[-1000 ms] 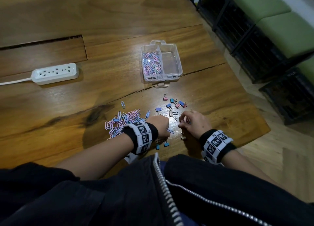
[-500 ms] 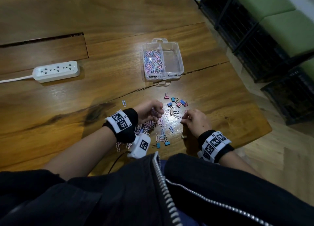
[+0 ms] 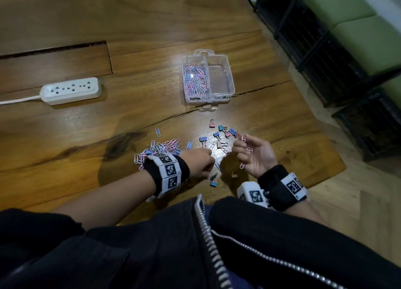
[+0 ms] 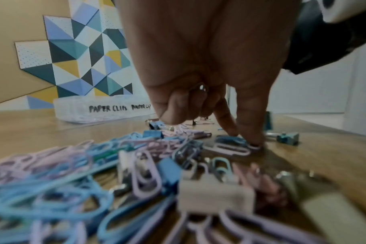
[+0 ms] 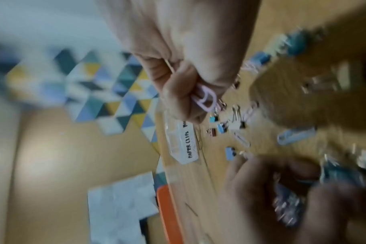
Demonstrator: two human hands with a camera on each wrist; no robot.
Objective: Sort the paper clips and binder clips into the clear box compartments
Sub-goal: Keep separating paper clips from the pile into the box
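The clear box (image 3: pixel 231 76) stands on the wooden table; its left compartment holds pink and blue paper clips (image 3: pixel 195 78), and its right one looks empty. A loose pile of paper clips (image 3: pixel 161 148) lies left of my left hand (image 3: pixel 206 161). That hand's thumb and forefinger pinch down on a paper clip (image 4: pixel 230 148) on the table, the other fingers curled. Small binder clips (image 3: pixel 223 132) lie scattered ahead of both hands. My right hand (image 3: pixel 245 149), palm up above the table, holds pink paper clips (image 5: pixel 205 99) in curled fingers.
A white power strip (image 3: pixel 70 90) with its cord lies at the far left. The table's right edge (image 3: pixel 321 136) drops to the floor, with black crates (image 3: pixel 325 56) and green cushions beyond. A blue binder clip (image 3: pixel 213 183) sits near my lap.
My left hand swung left to the pile and back down to the table beside the binder clips. My right hand has lifted and turned palm up with pink paper clips in it.
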